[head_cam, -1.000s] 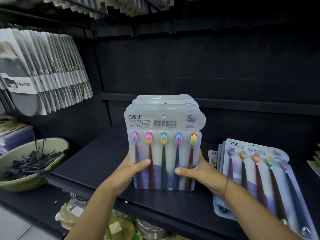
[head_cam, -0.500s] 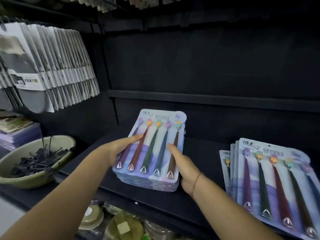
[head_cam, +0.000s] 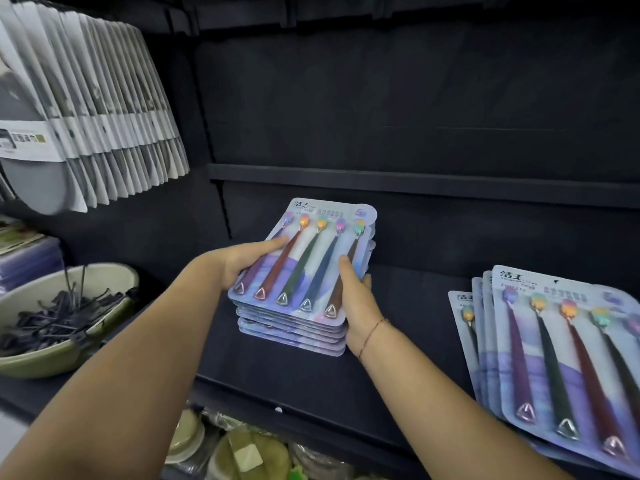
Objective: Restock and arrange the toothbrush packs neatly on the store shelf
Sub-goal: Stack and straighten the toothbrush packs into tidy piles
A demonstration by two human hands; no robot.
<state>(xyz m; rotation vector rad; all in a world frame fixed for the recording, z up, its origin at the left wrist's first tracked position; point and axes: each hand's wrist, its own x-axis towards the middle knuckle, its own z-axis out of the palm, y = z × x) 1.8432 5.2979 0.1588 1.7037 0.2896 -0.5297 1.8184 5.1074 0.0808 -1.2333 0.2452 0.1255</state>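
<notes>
Mid-frame on the dark shelf (head_cam: 398, 341), the stack of toothbrush packs (head_cam: 304, 271) lies flat: pale lilac cards, 5 brushes with bright bristle heads on top. 1 second ago it stood upright facing the camera. Now its long axis runs near-to-far, heads toward the shelf's back. The left hand (head_cam: 242, 261) and right hand (head_cam: 356, 296) clasp its sides, thumbs on top.

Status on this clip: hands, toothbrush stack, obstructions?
Left hand and right hand grip toothbrush pack stack, flat on shelf. Second pile fanned at right, apart. Nothing in the way.
</notes>
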